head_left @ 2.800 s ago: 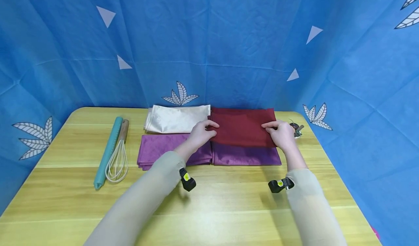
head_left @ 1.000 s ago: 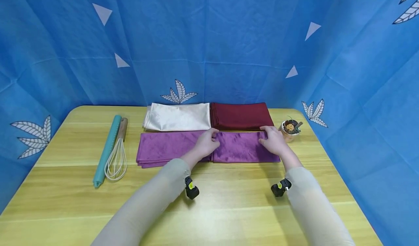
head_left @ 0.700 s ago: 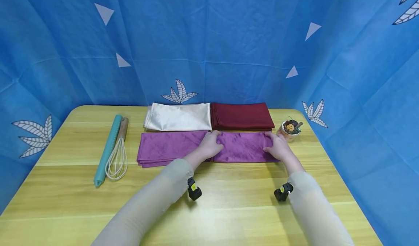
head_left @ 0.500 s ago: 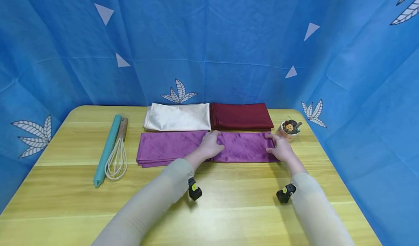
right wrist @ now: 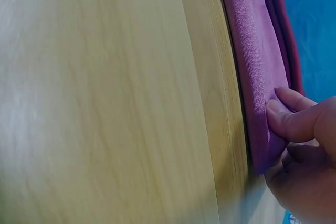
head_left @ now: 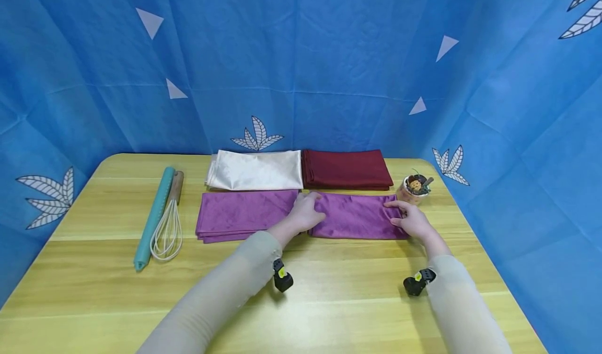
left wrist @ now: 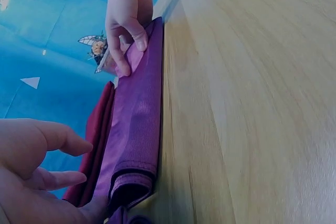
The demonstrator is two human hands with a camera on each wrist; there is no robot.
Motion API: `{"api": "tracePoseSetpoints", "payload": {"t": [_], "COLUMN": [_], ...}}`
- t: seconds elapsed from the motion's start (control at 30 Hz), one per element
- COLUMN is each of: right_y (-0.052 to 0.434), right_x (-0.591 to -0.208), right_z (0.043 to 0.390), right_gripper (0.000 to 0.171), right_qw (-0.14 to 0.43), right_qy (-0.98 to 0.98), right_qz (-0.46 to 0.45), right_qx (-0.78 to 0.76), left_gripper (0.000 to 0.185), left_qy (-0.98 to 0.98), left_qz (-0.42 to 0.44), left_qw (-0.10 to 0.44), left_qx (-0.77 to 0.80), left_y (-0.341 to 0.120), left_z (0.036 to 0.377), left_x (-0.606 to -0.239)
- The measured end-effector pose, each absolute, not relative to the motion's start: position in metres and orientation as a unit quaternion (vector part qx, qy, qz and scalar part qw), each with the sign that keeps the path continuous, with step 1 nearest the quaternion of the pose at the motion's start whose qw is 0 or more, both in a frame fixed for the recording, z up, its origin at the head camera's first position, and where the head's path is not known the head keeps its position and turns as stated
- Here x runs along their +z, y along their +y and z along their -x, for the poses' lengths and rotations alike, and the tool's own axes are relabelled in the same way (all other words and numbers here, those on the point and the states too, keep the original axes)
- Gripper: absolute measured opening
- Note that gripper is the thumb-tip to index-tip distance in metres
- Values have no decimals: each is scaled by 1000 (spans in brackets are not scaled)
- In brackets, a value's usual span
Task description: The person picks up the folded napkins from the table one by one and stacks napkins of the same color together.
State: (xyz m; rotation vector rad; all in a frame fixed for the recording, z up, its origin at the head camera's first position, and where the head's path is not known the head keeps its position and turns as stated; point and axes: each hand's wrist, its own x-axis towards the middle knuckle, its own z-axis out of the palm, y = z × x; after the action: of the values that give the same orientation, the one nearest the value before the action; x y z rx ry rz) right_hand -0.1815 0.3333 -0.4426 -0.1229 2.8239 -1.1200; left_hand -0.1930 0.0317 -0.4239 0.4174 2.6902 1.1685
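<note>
Two folded purple cloths lie side by side on the table. My right hand (head_left: pixel 413 220) pinches the right end of the right purple cloth (head_left: pixel 355 216), wrinkling it there. In the right wrist view the thumb (right wrist: pixel 281 119) and a finger press the top of that end, with other fingers tucked below. My left hand (head_left: pixel 304 213) is at the same cloth's left end, overlapping the edge of the left purple cloth (head_left: pixel 249 208). The left wrist view shows its fingers (left wrist: pixel 65 140) extended and spread beside the folded layers.
Behind lie a folded white satin cloth (head_left: pixel 256 171) and a folded dark red cloth (head_left: pixel 348 169). A small decorated pot (head_left: pixel 412 191) stands close to my right hand. A teal roll (head_left: pixel 154 220) and a whisk (head_left: pixel 167 228) lie at the left. A blue curtain (head_left: pixel 301 56) hangs behind.
Earlier both hands held the dark red cloth; it now lies behind, released. They came back to the right purple cloth, which has shifted slightly right and nearer, leaving a small gap beside its neighbour.
</note>
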Motion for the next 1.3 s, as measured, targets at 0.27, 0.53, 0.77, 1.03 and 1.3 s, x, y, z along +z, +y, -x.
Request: {"api": "tracePoseSetpoints", "payload": {"t": [0.27,0.53,0.77,1.03,1.3], "right_y": [345,350,349,348,348], "right_x": [-443,-446,-446,-447,-448], "right_z": [179,180,178,178,178], "right_gripper": [39,38,38,38,38], "right_qw": [76,81,83,84,84], "right_qy": [910,899,898,901,899], "right_qz": [33,36,38,36,24], "right_qx": [-407,-428,-430,-423,-430], "left_gripper": [55,47,45,47,51], "left_qy": [903,914,866,797,757], "left_qz": [-132,-131,-96,-27,-12], "left_qw": [137,100,125,119,87], "left_qx": [385,372,474,591,647], "left_y": [37,44,48,52,53], "left_z": [192,190,186,179,171], "left_x": [-426,-430,-432,-441,-454]}}
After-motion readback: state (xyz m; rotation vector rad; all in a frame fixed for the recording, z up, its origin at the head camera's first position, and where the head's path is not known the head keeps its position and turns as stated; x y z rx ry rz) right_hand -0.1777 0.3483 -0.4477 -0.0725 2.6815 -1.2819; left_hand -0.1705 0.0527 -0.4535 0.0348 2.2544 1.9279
